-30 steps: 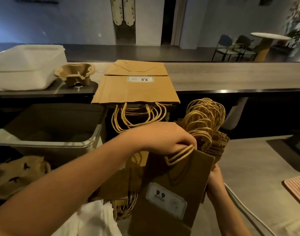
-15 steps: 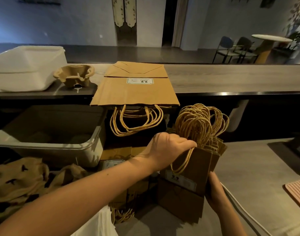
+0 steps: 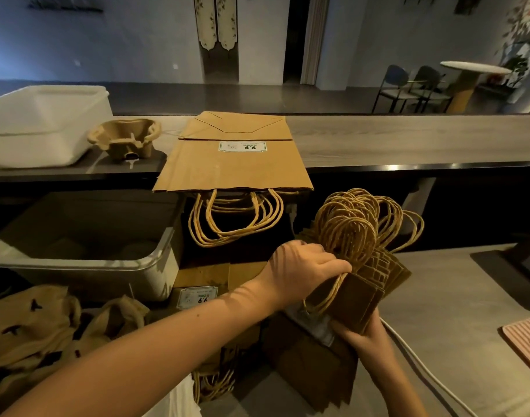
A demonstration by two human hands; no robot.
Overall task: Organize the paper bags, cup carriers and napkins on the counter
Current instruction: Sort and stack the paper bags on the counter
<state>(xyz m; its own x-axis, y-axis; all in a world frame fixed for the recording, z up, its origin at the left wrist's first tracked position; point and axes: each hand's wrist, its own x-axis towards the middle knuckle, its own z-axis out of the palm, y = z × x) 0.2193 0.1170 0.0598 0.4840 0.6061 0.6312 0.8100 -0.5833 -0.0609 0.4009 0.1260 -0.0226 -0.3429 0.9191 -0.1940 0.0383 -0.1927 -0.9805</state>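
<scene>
A white tub [image 3: 41,124], a cup carrier [image 3: 125,138] and flattened paper bags [image 3: 233,164] are laid along the far counter [image 3: 408,139]. Near right, a fanned bundle of brown twine-handled bags [image 3: 363,293] is gripped by the left hand [image 3: 302,272] above and the right hand [image 3: 363,341] below.

One wide-angle camera sat on the person's head and looked forward and down. It was nearest to the left hand [image 3: 302,272] and right hand [image 3: 363,341], which gripped the bags [image 3: 360,296] low in the middle of the frame, with both forearms entering from the bottom edge. The near tabletop [image 3: 453,311] lay just below the lens on the right. Past it the view faced squarely across the far tabletop [image 3: 408,139], whose long edges ran level from side to side. Well beyond its far edge stood the wall [image 3: 122,40] and chairs [image 3: 408,85], small along the top.
</scene>
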